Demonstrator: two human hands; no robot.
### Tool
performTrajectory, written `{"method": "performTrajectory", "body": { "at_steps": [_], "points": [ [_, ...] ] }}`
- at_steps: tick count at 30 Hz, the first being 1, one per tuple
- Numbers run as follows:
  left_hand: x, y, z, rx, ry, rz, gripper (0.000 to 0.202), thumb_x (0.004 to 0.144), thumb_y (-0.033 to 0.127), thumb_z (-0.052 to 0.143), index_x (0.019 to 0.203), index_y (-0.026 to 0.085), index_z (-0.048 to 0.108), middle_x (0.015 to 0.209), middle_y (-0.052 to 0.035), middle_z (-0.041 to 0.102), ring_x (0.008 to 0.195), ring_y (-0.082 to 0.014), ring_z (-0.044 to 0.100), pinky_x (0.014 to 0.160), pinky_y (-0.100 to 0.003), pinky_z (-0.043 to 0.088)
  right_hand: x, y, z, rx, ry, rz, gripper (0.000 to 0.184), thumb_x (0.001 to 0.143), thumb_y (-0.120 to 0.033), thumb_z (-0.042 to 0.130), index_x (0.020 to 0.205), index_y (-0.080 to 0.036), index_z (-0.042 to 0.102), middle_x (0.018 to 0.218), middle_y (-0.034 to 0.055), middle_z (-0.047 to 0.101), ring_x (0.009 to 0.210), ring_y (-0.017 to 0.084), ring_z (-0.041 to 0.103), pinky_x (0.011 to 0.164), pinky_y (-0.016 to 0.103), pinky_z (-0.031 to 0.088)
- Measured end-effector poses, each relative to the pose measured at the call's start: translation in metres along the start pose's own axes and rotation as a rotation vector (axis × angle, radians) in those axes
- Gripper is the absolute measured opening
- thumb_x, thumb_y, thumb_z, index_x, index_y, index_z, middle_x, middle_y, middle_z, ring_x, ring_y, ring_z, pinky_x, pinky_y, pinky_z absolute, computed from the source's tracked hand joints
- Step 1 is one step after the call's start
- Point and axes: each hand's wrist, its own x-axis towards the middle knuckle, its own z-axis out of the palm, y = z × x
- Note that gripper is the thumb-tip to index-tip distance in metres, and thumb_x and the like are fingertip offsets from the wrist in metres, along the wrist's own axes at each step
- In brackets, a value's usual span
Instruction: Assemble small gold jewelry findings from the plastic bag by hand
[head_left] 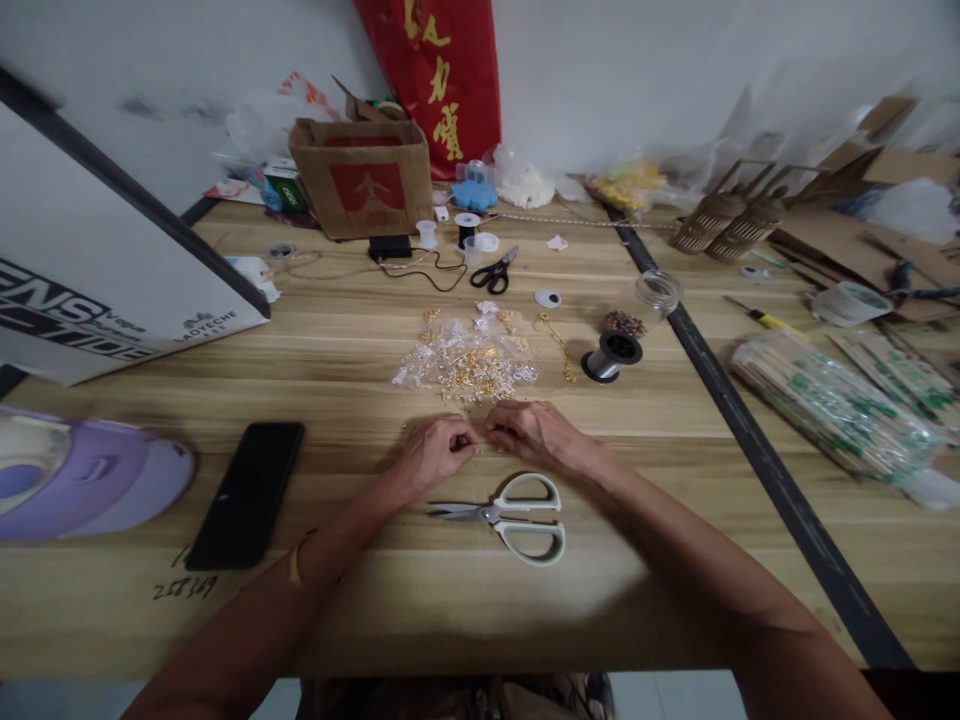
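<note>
Left hand [442,448]: thumb and fingers drawn together in a pinch, low over the counter [360,610], just beside the other hand
Right hand [536,432]: pinched too, fingertips facing the left's; from where I stand I can't tell whether either grips anything, the pieces being so tiny
Heap of gold and silver pieces [480,375]: right beyond the fingertips, loose bits in among clear little bags [409,370]; plenty is left here, so I'd judge the work far from through
Gold chain [556,345]: laid out to the right of the heap, the one joined length I can see, and by my reckoning the part that's done
Pale-handled scissors [489,513]: on the counter, on the person's side of the hands, blades pointing left, nobody holding them
Wire spool [615,350]: right of the chain, unheld, with a clear jar [660,290] of mixed beads [624,323] just behind it
</note>
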Motion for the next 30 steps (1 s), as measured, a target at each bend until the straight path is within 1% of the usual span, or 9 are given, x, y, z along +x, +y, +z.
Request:
{"method": "performTrajectory", "body": {
  "at_steps": [6,15,19,23,30],
  "points": [
    [0.0,-0.001,0.001,0.008,0.002,-0.007,0.008,0.076,0.015,0.061,0.073,0.015,0.068,0.065,0.0009,0.059,0.056,-0.0086,0.047,0.055,-0.019,0.032,0.0,-0.004,-0.004,0.015,0.008,-0.009,0.013,0.091,-0.019,0.048,0.089,-0.016,0.06,0.085,0.0045,0.063,0.071,0.011,0.055,0.061,0.021,0.031],
    [0.0,-0.001,0.0,-0.005,-0.007,-0.016,0.008,0.075,0.016,0.061,0.071,0.014,0.067,0.065,0.0007,0.059,0.057,-0.0089,0.047,0.055,-0.02,0.032,-0.001,-0.008,-0.008,0.069,0.044,0.03,0.012,0.091,-0.02,0.049,0.09,-0.016,0.06,0.083,0.0034,0.061,0.07,0.011,0.054,0.061,0.021,0.032],
    [0.001,-0.001,0.0,-0.01,-0.012,-0.022,0.009,0.075,0.016,0.06,0.07,0.013,0.067,0.064,0.0007,0.058,0.057,-0.0091,0.047,0.055,-0.02,0.032,0.0,-0.006,-0.007,0.101,0.038,0.017,0.013,0.092,-0.021,0.048,0.091,-0.016,0.06,0.083,0.0038,0.062,0.072,0.011,0.055,0.062,0.02,0.034],
    [0.001,-0.001,0.0,-0.02,-0.02,-0.023,0.009,0.075,0.015,0.059,0.07,0.014,0.067,0.064,0.0008,0.057,0.057,-0.0091,0.046,0.055,-0.02,0.032,0.0,-0.005,-0.003,0.113,0.029,-0.01,0.013,0.092,-0.022,0.048,0.094,-0.017,0.06,0.088,0.0051,0.062,0.076,0.012,0.057,0.065,0.021,0.036],
    [0.001,-0.003,0.002,-0.014,-0.007,-0.015,0.01,0.075,0.016,0.059,0.07,0.014,0.068,0.064,0.0005,0.057,0.056,-0.0088,0.045,0.053,-0.02,0.031,0.001,-0.005,0.002,0.08,0.023,-0.055,0.014,0.09,-0.019,0.051,0.097,-0.018,0.063,0.091,0.0049,0.063,0.077,0.013,0.058,0.065,0.021,0.037]
  ]
}}
